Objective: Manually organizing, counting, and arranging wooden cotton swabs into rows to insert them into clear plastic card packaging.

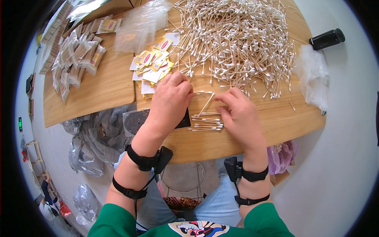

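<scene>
My left hand (172,96) is curled shut above the front of the table. A wooden cotton swab (203,92) sticks out sideways at its fingertips, and its grip on it is partly hidden. My right hand (241,117) has thumb and forefinger apart. Beside the forefinger is the white tip of a slanted cotton swab (206,104). Between and below my hands lies a small row of cotton swabs (207,125), roughly side by side. A large heap of loose cotton swabs (237,39) spreads over the table beyond my hands.
Yellow and white cards (152,65) are piled beyond my left hand, near clear plastic bags (142,27). Packed swab bundles (81,53) lie at left on the wooden table (106,79). A black bottle (327,39) and clear plastic (314,75) are at right.
</scene>
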`<state>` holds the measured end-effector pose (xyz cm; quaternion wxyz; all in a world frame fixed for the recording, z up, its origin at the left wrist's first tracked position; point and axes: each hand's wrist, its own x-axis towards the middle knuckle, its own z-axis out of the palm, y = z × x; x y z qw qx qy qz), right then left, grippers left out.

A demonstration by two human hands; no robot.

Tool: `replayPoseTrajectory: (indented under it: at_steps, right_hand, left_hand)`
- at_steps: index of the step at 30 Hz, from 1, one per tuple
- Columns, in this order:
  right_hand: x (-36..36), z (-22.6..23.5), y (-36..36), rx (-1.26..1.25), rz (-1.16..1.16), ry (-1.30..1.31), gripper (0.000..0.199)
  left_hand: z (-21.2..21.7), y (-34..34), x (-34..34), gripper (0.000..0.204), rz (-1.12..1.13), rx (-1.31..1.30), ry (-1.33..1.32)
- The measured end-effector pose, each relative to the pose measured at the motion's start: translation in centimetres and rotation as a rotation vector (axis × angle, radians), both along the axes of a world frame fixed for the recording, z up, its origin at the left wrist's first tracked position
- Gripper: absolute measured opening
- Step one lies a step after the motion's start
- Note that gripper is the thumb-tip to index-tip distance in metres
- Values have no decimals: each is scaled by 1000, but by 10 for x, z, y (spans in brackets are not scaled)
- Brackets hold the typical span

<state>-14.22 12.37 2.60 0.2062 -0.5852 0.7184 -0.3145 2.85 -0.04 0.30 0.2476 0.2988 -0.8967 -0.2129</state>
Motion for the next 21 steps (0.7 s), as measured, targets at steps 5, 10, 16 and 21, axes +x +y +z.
replayPoseTrajectory:
  at_steps: [5,10,16,21]
  right_hand:
    - [7,-3,-10,-58,22,133,12]
    - [-9,-2,0,-12,35,43,11]
    - [-13,2,7,73,-42,-62,11]
    - [-14,8,8,66,-34,-3,11]
  left_hand:
    - [-1,3,-3,14,-24,28,31]
    - [1,0,1,13,-7,102,69]
    - [-3,-4,0,13,74,7,123]
    - [11,-3,3,16,-13,61,9]
